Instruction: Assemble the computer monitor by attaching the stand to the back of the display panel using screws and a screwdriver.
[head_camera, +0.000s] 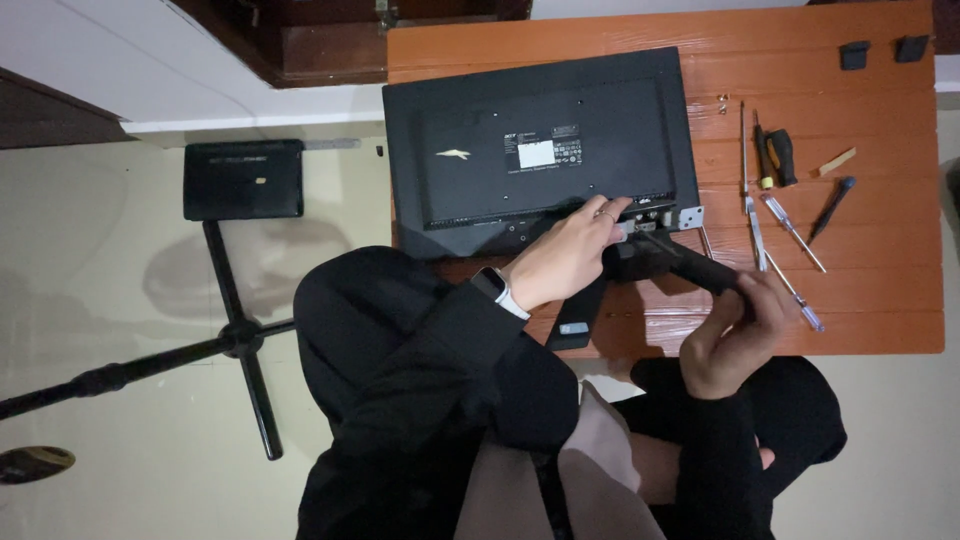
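Two hands are working at the near edge of the monitor (540, 150), which is lying face down on the orange bench (880, 300) with its long axis running left to right. We are seeing the left hand (570, 255) half curled, its fingertips pressing on the metal bracket (655, 215) at the monitor's lower right corner. The right hand (735, 335) is closing loosely round the end of the black stand arm (675, 262), which is pointing from that bracket down toward the bench's near edge; how tightly it is gripping we cannot tell. Just right of the monitor several screwdrivers (790, 225) are lying with their shafts mostly running away from us, leaving a bare strip of wood beyond them up to the right edge. The monitor's left side is sitting level with the bench's left edge, above the floor where a tripod stand (240, 330) is standing.
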